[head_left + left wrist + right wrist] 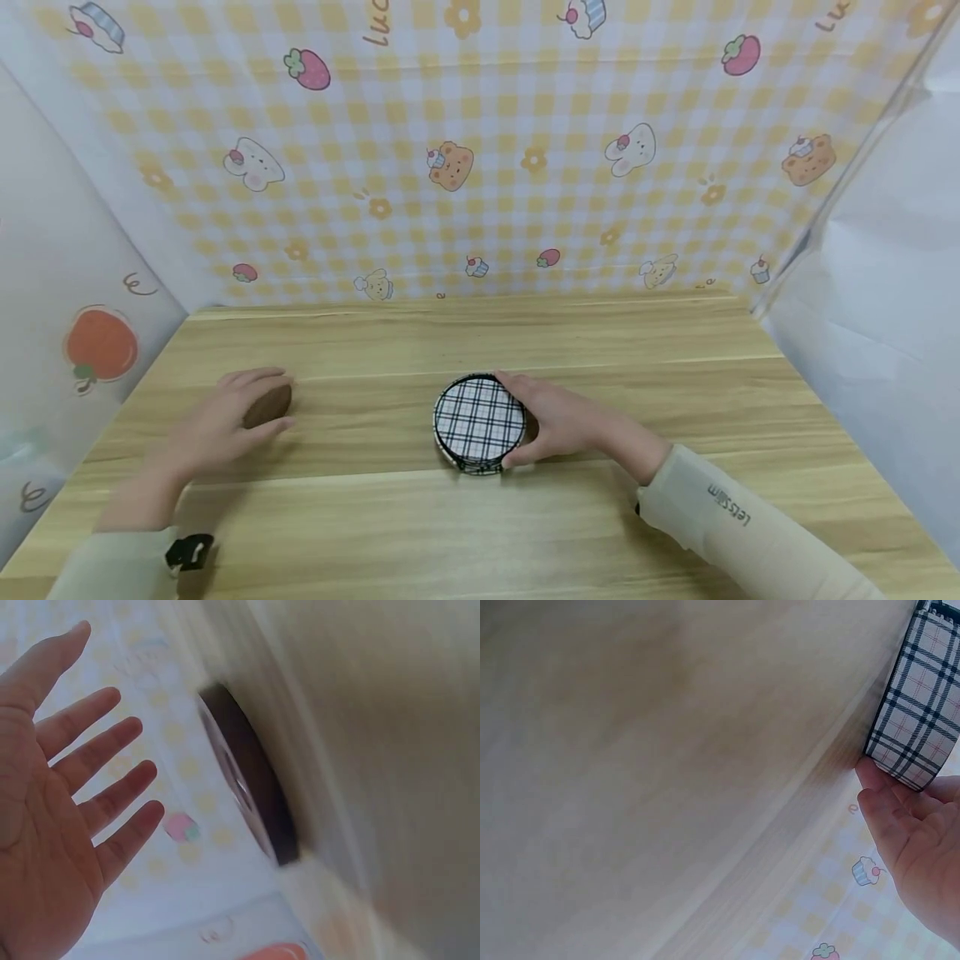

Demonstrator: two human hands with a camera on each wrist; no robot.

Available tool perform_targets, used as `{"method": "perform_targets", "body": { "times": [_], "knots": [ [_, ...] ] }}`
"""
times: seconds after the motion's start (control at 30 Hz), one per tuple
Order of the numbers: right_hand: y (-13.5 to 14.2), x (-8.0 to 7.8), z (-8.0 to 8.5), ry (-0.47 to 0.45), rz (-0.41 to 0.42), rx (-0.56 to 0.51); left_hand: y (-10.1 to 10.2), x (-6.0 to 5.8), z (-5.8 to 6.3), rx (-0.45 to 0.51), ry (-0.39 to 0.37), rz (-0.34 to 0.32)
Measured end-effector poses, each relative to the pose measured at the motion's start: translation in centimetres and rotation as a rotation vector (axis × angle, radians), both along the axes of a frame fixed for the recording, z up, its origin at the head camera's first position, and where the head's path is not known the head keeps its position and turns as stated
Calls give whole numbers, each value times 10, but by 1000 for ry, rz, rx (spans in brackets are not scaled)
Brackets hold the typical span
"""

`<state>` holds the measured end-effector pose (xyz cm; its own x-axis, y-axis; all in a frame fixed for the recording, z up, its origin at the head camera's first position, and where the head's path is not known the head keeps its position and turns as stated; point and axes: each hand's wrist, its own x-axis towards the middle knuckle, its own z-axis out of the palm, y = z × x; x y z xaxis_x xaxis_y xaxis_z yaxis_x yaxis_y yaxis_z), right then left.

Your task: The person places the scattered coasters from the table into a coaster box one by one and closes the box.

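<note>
In the head view, a round plaid case (480,419) in white and black checks rests on the wooden table. My right hand (558,417) grips its right side, thumb on the near edge and fingers round the far edge. The right wrist view shows the case's checked side wall (922,694) against that hand's fingers. Farther left, my left hand (217,421) is beside a dark brown ring-shaped roll (255,776), which looks like tape. Its fingers are spread and relaxed, with a gap to the roll in the left wrist view. The hand partly hides the roll (268,407) in the head view.
The wooden table (360,533) meets a yellow checked backdrop (495,200) along its far edge. Pale sheets (877,325) flank it at both sides. A dark wrist strap (189,552) sits at the left sleeve.
</note>
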<state>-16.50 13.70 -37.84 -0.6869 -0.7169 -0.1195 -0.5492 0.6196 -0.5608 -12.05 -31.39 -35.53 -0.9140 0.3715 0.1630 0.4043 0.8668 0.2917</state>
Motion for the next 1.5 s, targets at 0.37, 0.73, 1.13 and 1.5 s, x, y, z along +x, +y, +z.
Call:
{"method": "perform_targets", "body": {
  "times": [0.37,0.73,1.13,1.5],
  "knots": [
    [0,1,-1,-11,-13,-5,-47,-10,-7,11,-128,73],
    [0,0,-2,0,0,4,-58,-14,-17,-37,-269,132],
    [0,0,-1,3,-12,13,-58,-21,-20,-70,-281,129],
    [-1,2,1,9,-12,26,-55,-23,-20,-81,-257,101]
  ]
}}
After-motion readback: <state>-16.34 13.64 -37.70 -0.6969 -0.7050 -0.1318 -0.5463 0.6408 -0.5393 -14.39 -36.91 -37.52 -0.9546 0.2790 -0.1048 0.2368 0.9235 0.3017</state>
